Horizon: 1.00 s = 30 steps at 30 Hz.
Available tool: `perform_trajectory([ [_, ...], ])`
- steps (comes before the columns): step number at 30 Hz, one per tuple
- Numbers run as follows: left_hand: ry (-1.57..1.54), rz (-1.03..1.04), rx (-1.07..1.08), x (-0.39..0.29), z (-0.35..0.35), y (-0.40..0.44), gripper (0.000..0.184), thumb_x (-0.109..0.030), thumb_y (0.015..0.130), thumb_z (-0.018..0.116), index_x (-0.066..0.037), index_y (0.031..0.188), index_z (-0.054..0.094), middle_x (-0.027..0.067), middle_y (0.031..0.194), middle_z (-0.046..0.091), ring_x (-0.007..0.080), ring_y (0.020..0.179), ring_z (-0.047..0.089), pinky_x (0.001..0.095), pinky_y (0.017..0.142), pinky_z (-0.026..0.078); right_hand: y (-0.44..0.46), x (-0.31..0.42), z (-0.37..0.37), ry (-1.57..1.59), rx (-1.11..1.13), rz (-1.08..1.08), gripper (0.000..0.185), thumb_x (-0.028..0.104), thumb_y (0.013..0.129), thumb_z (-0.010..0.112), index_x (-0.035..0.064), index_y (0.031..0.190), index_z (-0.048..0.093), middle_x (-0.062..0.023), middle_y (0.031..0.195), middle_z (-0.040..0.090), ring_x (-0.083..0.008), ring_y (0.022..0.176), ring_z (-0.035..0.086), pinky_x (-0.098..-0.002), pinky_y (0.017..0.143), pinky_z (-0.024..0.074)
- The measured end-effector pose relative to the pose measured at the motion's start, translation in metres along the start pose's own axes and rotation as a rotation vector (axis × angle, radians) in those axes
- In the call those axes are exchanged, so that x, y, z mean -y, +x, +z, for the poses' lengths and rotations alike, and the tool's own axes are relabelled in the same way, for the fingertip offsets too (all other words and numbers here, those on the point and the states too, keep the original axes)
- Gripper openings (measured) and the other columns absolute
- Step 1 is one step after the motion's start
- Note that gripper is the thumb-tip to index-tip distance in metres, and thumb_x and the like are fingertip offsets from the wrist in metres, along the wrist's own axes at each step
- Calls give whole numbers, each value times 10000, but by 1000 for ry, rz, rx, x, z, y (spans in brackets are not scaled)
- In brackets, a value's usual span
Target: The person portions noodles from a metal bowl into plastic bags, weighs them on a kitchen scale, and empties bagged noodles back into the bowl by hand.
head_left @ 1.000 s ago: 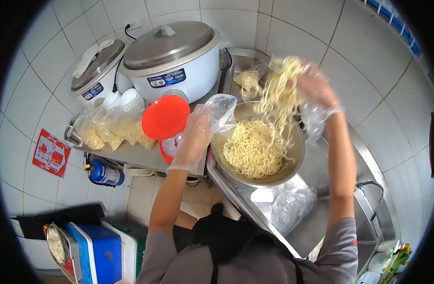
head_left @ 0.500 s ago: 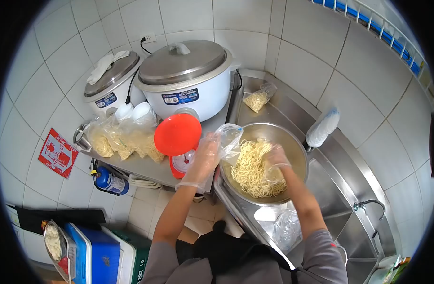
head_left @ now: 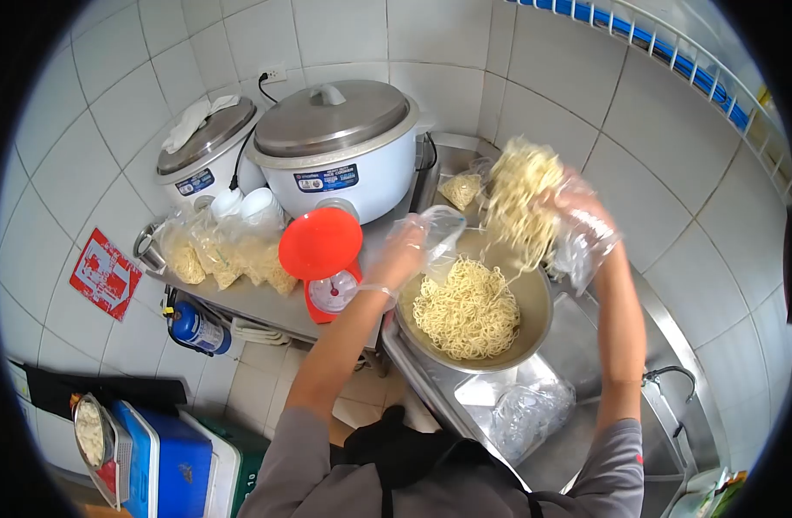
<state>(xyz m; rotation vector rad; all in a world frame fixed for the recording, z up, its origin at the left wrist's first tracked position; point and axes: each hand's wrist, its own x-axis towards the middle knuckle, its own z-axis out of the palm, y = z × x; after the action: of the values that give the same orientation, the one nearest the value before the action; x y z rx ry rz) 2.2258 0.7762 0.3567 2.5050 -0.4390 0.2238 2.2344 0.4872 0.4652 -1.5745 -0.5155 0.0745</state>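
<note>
One thinly gloved right hand (head_left: 579, 211), in the head view, grasps a loose, pale-yellow bundle of noodles (head_left: 521, 203) — fingers partly hidden and blurred — raised over a wide, round metal bowl (head_left: 537, 302), probably so that dangling strands hang there rather than over the steel sink top (head_left: 586, 337). A heap of similar noodles (head_left: 467, 315) lies in the bowl. The left hand (head_left: 402, 250), in clear plastic, curls around a limp, transparent plastic bag (head_left: 445, 231) at the bowl's edge, seemingly to keep it near the noodles; how tightly, I cannot tell. A red dial scale (head_left: 320, 246) stands just beside, apparently for easy reach.
</note>
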Motion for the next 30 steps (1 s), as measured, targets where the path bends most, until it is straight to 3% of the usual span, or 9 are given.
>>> perform_trajectory([
  [2,-78,46,45,-7,17,10,445,-148,759,607,-87,1189,509,185,1182,471,325,1108,466,388,935,386,-18,-6,30,-280,32,315,339,283,785,631,12,989,649,-107,1024,632,-169,911,573,-285,804,442],
  [6,-137,339,133,-17,39,-6,564,-47,751,561,-130,1292,423,143,1339,378,272,1206,414,352,1004,344,-12,-83,65,-840,540,417,449,282,752,675,-15,1080,603,-102,988,640,-197,913,594,-297,807,461],
  [8,-110,472,82,7,73,-21,636,17,752,502,-145,1350,358,134,1398,320,266,1257,365,341,1043,306,-29,-112,69,-408,303,541,432,259,770,646,-4,1107,583,-103,1011,630,-204,942,579,-305,833,449],
  [12,-162,298,211,-10,65,-49,701,92,731,426,-110,1387,282,126,1437,256,268,1307,286,336,1078,253,-46,-181,79,450,-170,730,405,214,808,589,18,1159,545,-104,1058,610,-217,999,550,-321,885,424],
  [15,-132,377,173,-2,76,-43,730,108,723,431,-76,1399,227,127,1456,204,278,1321,254,338,1082,245,-61,-174,104,-577,-234,372,477,308,830,573,25,1206,494,-107,1175,532,-248,1007,545,-338,839,455],
  [17,-172,329,186,-10,71,-42,744,107,730,447,-60,1406,186,121,1471,165,293,1330,228,335,1086,234,-32,-238,113,660,-484,491,531,399,831,547,-7,1173,518,-148,1199,522,-288,1064,520,-363,886,436],
  [22,-251,142,94,9,110,-38,754,-48,797,509,-55,1419,83,242,1424,206,343,1316,242,344,1074,246,6,-235,95,-1030,372,293,560,453,833,522,-2,1159,552,-170,1134,578,-263,957,568,-367,841,429],
  [25,-184,-35,84,1,90,-27,769,-150,790,541,-54,1416,104,272,1375,283,357,1277,311,354,1051,281,27,-141,98,-1121,565,489,605,495,836,503,-18,1155,543,-155,1132,583,-233,919,592,-366,816,462],
  [30,-167,0,-22,3,63,-17,626,-196,776,529,-25,1345,334,232,1285,436,336,1194,428,372,1004,349,-7,-53,69,-503,278,584,524,451,885,438,62,1228,509,-146,1123,586,-199,870,610,-330,821,470],
])
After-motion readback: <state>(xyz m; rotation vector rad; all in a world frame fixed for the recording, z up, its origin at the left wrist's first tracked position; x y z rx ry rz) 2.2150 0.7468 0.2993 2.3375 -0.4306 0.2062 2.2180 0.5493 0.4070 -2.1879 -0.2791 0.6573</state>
